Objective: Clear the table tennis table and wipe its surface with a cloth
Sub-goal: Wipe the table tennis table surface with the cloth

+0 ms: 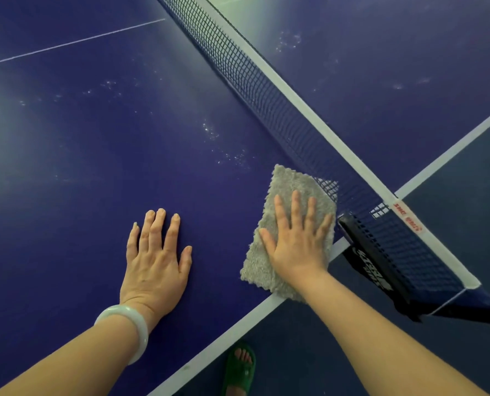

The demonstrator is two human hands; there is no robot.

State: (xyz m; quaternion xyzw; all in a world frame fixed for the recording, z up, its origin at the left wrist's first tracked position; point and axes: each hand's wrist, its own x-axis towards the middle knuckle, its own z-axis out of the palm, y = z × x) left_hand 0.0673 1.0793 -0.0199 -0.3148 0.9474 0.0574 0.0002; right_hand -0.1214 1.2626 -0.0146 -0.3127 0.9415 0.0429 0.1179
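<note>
As far as this view shows, the clearing part looks finished: nothing loose lies on the visible stretch of the dark blue table tennis worktop (pixel 80 155), only the dark mesh net with its white top band (pixel 266 92) stretched across it. The wiping seems barely begun, since pale dusty specks and smudges (pixel 209 131) dot the blue surface on both sides of the net, well apart from the cloth. The grey fluffy rectangular cloth (pixel 292 181) lies flat at the near side edge, its far corner touching the foot of the net and its near corner reaching the white border line. The right hand (pixel 298 244) presses down on it, its fingers (pixel 296 207) straight and spread over the pile, not curled round it, with cloth showing beyond the fingertips and beside the thumb. The left hand (pixel 155 258) rests flat on the bare worktop just beside the cloth, fingers released and holding nothing.
</note>
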